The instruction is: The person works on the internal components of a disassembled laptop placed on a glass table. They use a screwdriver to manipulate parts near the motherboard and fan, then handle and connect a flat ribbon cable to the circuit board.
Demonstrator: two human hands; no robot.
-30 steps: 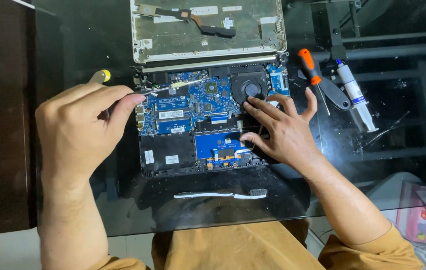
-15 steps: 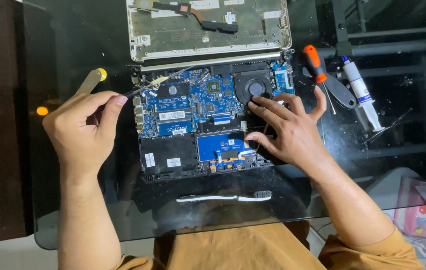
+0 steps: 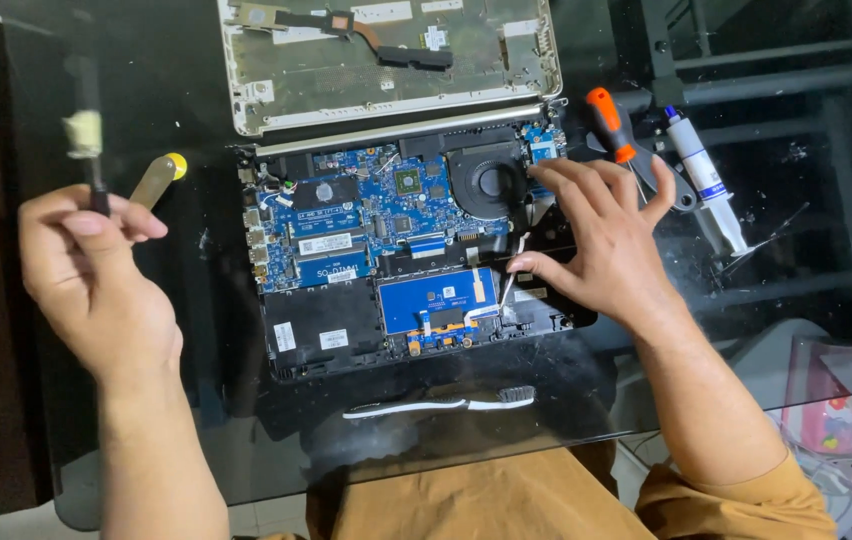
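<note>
An opened laptop [image 3: 326, 325] lies on a dark glass table [image 3: 176, 80], its blue circuit board [image 3: 366, 215] and round black fan [image 3: 486, 180] exposed. My left hand [image 3: 96, 280] is off to the left of the laptop, shut on a thin dark stick [image 3: 96, 190]. The stick points up and carries a pale, blurred lump [image 3: 84, 132] near its top. My right hand [image 3: 601, 245] lies flat on the laptop's right side with its fingers spread beside the fan. Its thumb touches a small white cable near the blue touchpad board [image 3: 436, 298].
The removed bottom cover [image 3: 296, 75] with a copper heat pipe lies behind the laptop. A yellow-tipped tool [image 3: 161, 178] lies at the left. At the right are an orange-handled screwdriver [image 3: 606, 125] and a paste syringe [image 3: 706, 175]. A white toothbrush [image 3: 436, 404] lies in front.
My left hand has pulled away from the circuit board to the left, lifting the stick upright. My right hand has stayed on the laptop's right side.
</note>
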